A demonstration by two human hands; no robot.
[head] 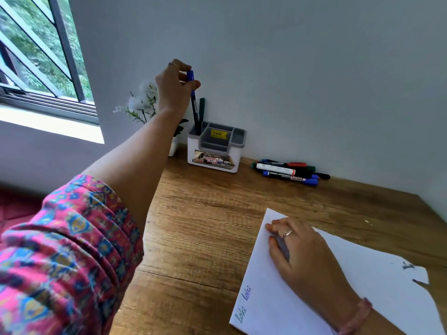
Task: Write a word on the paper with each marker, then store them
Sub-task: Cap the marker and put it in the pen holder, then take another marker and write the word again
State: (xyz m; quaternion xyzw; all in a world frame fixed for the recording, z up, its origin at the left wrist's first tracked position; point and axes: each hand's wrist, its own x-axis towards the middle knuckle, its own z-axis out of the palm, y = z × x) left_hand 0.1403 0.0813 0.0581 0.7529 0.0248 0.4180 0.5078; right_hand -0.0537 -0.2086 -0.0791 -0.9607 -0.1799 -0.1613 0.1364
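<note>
My left hand (175, 87) reaches far over the desk and pinches a blue-capped marker (194, 102) near its top, holding it upright with its lower end inside the back-left slot of the white and grey organiser (214, 154). A green marker (201, 110) stands in the same slot. My right hand (297, 247) rests flat, fingers straight, on the white paper (350, 286). Two handwritten words (244, 303) show at the paper's near left edge. Several loose markers (290, 171) lie in a pile by the wall, right of the organiser.
A small white pot with white flowers (145, 105) stands left of the organiser, partly behind my arm. The wooden desk (205, 226) meets the grey wall at the back. A barred window (36, 56) is at the far left.
</note>
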